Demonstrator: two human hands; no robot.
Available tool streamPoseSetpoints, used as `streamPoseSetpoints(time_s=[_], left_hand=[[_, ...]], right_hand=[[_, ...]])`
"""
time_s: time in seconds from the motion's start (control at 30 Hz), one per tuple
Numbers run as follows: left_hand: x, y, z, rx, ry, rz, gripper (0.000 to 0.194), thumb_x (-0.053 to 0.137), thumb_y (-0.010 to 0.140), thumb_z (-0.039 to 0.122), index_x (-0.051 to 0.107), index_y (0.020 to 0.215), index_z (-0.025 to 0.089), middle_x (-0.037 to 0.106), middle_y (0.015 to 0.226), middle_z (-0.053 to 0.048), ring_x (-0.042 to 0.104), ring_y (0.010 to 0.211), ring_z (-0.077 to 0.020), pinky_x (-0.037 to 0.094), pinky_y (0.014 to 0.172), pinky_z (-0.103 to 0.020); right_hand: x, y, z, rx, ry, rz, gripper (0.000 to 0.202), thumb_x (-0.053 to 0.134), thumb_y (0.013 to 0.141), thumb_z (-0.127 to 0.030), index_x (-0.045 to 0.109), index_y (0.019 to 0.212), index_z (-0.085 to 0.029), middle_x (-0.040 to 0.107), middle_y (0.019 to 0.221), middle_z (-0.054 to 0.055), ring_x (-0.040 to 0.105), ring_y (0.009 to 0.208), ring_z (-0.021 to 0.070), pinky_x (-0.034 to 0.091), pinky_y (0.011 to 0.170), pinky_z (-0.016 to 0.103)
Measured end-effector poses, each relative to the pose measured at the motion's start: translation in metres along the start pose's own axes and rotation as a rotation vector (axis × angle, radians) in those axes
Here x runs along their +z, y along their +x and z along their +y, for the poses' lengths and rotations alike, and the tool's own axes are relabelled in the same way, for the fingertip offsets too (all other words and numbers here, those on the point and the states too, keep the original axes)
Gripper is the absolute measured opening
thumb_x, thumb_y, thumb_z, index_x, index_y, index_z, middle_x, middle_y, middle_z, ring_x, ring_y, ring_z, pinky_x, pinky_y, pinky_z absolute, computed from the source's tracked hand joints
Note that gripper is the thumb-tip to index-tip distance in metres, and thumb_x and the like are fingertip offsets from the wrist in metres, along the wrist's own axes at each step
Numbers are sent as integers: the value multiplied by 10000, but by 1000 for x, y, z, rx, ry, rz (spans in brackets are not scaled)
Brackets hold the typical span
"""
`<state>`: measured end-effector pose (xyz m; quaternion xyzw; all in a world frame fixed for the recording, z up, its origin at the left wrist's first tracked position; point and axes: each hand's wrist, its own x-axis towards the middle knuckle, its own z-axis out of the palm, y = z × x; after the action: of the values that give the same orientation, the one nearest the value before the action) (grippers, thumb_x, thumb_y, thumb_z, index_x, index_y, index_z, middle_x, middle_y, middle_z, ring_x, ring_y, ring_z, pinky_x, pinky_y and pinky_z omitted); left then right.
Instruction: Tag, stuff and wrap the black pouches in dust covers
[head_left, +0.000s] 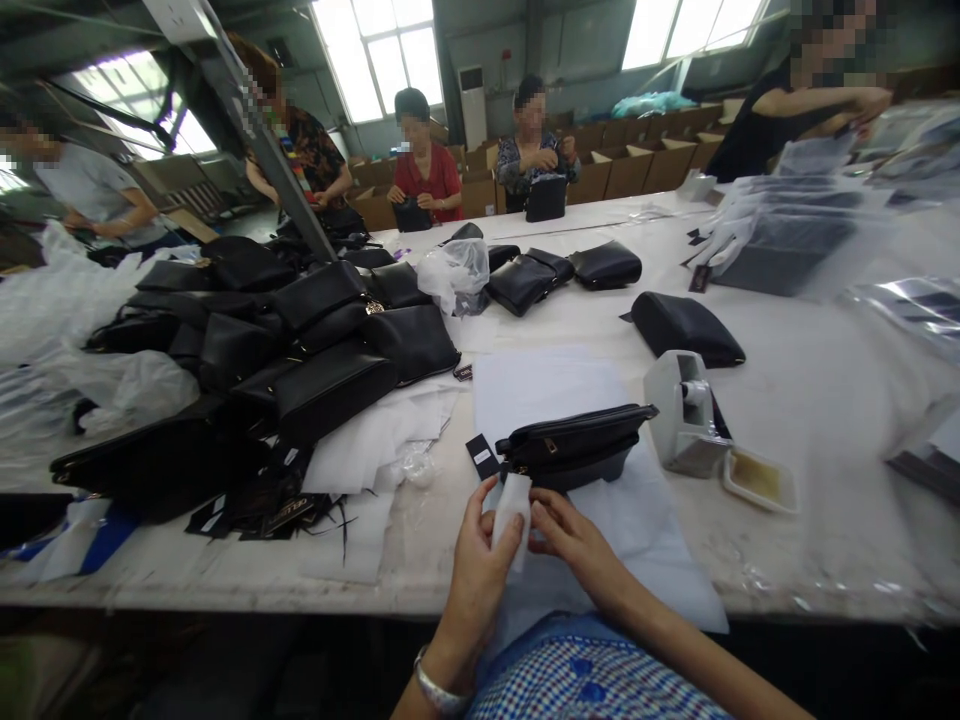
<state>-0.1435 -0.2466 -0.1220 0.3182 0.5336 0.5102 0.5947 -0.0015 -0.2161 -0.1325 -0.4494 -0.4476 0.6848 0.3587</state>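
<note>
Left hand [480,550] pinching the folded white wrap [513,510], right hand [576,545] curled at its edge, can't tell if gripping, black bag [581,455] just beyond on white sheets [544,385], and light thumb pressure with even, snug folds should stop this soft piece springing open!

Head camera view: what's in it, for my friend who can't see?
The left hand holds a white strip, with the right hand beside it, in front of a black bag. Black bags lie heaped to the left on the table, a dispenser stands to the right, and people work beyond.
</note>
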Motion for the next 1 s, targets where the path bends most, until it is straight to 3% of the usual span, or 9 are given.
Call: streamPoseSetpoints(time_s=[0.07, 0.2, 0.47, 0.6, 0.7, 0.8, 0.87, 0.9, 1.0], left_hand=[[1, -1, 1, -15, 0, 21, 646, 673, 838, 398, 406, 1389, 190, 691, 896, -58, 654, 784, -181, 504, 697, -265], [6, 0, -1, -10, 20, 40, 589, 701, 816, 385, 491, 1322, 169, 685, 843, -39, 633, 779, -163, 482, 721, -246], [3, -10, -3, -70, -47, 21, 598, 700, 808, 453, 541, 1298, 150, 709, 983, -94, 655, 889, -202, 502, 791, -285], [-9, -22, -9, -133, -18, -36, 412, 680, 812, 480, 667, 1025, 128, 715, 977, -98, 656, 886, -222, 513, 808, -316], [-13, -26, -11, -110, 74, -24, 352, 683, 809, 469, 677, 902, 129, 725, 889, -76, 662, 873, -229, 507, 823, -315], [-12, -24, -9, -132, 78, -2, 397, 700, 776, 510, 679, 915, 139, 738, 907, -81, 678, 890, -245, 521, 815, -319], [-13, -21, -10, -200, 53, 7, 450, 731, 730, 544, 680, 934, 146, 745, 949, -94, 693, 909, -255, 539, 783, -312], [-13, -19, -11, -231, 45, 12, 472, 746, 709, 555, 680, 940, 149, 746, 967, -99, 700, 914, -255, 547, 764, -304], [-17, -15, -18, -260, 25, 45, 497, 789, 659, 560, 684, 923, 152, 753, 959, -98, 719, 868, -238, 561, 713, -277]], right_hand=[[-4, -10, 9, 22, -74, -9, 408, 647, 820, -551, 632, 1030, -202, 649, 939, 49, 623, 874, 196, 548, 686, 296], [2, -19, 23, 95, -120, -104, 357, 684, 791, -518, 611, 860, -175, 585, 722, -2, 548, 624, 131, 476, 544, 244], [8, -21, 17, 59, -107, -107, 311, 676, 792, -461, 589, 764, -163, 516, 595, -41, 462, 517, 92, 381, 502, 217], [8, -20, 20, 34, -173, -89, 288, 654, 818, -433, 595, 745, -162, 558, 598, -27, 498, 532, 103, 383, 511, 217], [5, -23, 15, -74, -404, -117, 259, 614, 860, -398, 649, 765, -160, 638, 661, 5, 570, 602, 135, 421, 557, 232], [-11, -33, -6, -276, -753, -171, 204, 643, 858, -360, 719, 928, -185, 728, 843, 44, 656, 762, 187, 489, 698, 270], [-34, -40, -29, -402, -893, -71, 217, 625, 883, -354, 721, 1013, -209, 744, 932, 52, 681, 830, 192, 508, 770, 278], [-50, -42, -42, -462, -929, 60, 219, 596, 906, -357, 720, 1019, -217, 746, 945, 50, 688, 842, 187, 513, 791, 276], [-117, -37, -72, -579, -972, 666, 232, 576, 911, -379, 719, 1002, -221, 744, 1001, 56, 689, 922, 206, 505, 892, 321]])
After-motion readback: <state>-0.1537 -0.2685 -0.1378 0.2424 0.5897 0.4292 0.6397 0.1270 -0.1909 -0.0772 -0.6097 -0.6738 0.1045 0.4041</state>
